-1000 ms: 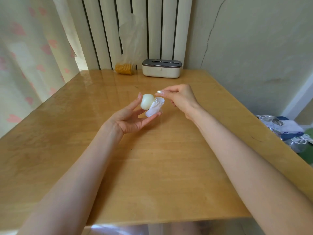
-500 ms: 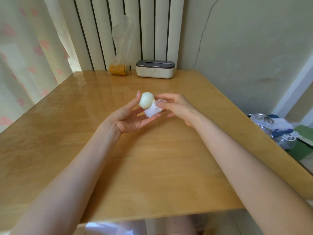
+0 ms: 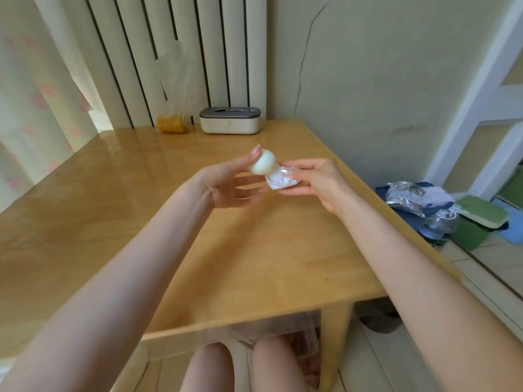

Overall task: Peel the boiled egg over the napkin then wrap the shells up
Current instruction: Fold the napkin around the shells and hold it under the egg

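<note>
White egg (image 3: 263, 164) pinched by left hand (image 3: 223, 185); right hand (image 3: 319, 184) grips napkin (image 3: 281, 181) above table (image 3: 254, 264), off edges.

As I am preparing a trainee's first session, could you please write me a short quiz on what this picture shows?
1. Which hand holds the peeled egg? A left, B right, C neither.
2. True or false: the white box stands at the far edge of the table.
3. Fill in: the right hand pinches the crumpled ____.

Key: 1 A, the left hand, at its fingertips. 2 True. 3 napkin.
</note>
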A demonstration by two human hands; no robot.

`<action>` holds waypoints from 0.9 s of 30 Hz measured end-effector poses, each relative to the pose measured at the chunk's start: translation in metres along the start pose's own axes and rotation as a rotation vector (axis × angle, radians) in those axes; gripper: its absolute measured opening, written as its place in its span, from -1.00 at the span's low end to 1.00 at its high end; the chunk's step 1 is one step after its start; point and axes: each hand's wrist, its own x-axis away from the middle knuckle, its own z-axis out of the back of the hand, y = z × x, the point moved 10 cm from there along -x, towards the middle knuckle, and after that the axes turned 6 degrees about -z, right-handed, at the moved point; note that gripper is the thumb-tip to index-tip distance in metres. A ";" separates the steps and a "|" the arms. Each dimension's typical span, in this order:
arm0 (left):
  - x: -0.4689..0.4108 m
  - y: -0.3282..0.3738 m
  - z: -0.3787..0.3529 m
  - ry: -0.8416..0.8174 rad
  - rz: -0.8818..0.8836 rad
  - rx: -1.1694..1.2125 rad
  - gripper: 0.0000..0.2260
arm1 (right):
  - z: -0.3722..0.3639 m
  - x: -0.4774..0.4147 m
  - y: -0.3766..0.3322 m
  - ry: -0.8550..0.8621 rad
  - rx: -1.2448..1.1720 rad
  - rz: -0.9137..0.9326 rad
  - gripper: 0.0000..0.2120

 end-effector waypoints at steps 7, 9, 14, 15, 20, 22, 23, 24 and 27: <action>0.000 0.007 -0.065 0.042 -0.150 0.045 -0.70 | 0.076 0.035 0.000 0.117 0.013 0.013 -0.69; -0.006 0.008 -0.090 0.020 -0.179 0.063 -0.75 | 0.101 0.049 0.002 0.156 0.017 0.000 -0.71; -0.026 0.005 -0.170 -0.053 -0.227 0.088 -0.70 | 0.181 0.085 0.011 0.288 0.013 -0.019 -0.87; -0.030 0.002 -0.188 -0.071 -0.230 0.094 -0.71 | 0.199 0.092 0.014 0.320 0.007 -0.022 -0.90; -0.057 -0.017 -0.268 -0.190 -0.210 0.070 -0.67 | 0.281 0.115 0.036 0.507 0.003 -0.045 -0.88; -0.071 -0.023 -0.291 -0.211 -0.204 0.037 -0.61 | 0.308 0.117 0.049 0.568 0.044 -0.068 -0.86; -0.078 -0.026 -0.299 -0.213 -0.200 0.020 -0.59 | 0.319 0.118 0.055 0.593 0.078 -0.083 -0.85; -0.086 -0.028 -0.306 -0.209 -0.196 0.006 -0.58 | 0.330 0.115 0.063 0.612 0.107 -0.096 -0.86; -0.112 -0.038 -0.323 -0.196 -0.173 -0.068 -0.58 | 0.356 0.107 0.090 0.664 0.122 -0.160 -0.89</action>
